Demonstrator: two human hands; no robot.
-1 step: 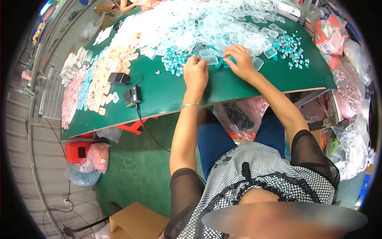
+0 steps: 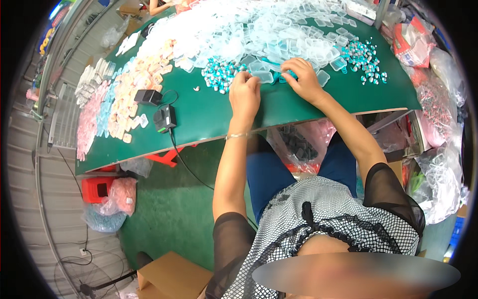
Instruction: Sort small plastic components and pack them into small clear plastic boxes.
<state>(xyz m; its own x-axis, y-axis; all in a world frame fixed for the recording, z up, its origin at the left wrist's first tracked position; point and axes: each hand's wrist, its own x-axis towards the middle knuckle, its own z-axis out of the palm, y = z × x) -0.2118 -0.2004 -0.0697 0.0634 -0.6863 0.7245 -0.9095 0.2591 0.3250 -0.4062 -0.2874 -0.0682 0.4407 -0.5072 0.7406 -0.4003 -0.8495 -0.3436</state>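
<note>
My left hand (image 2: 244, 95) is at the table with thumb and fingers pinched together, at the near edge of a small clear plastic box (image 2: 263, 76), which it appears to grip. My right hand (image 2: 304, 80) is just to the right, its thumb and forefinger curved apart over some teal pieces (image 2: 284, 77). Whether those fingers touch a piece is hard to see. A heap of small teal-and-white pieces (image 2: 219, 75) lies left of my left hand. Another clear box (image 2: 323, 78) rests beside my right wrist.
Clear plastic boxes (image 2: 219, 30) cover the far part of the green table (image 2: 199, 122). More teal-and-white pieces (image 2: 366, 62) lie at the right. Orange, blue and pink pieces (image 2: 144, 74) spread leftward, near a black device (image 2: 165, 118) with a cable. Another person's arm (image 2: 158, 7) shows far off.
The clear box at my left fingertips sits slightly lower and at a different tilt. My right hand has shifted a very small way toward me.
</note>
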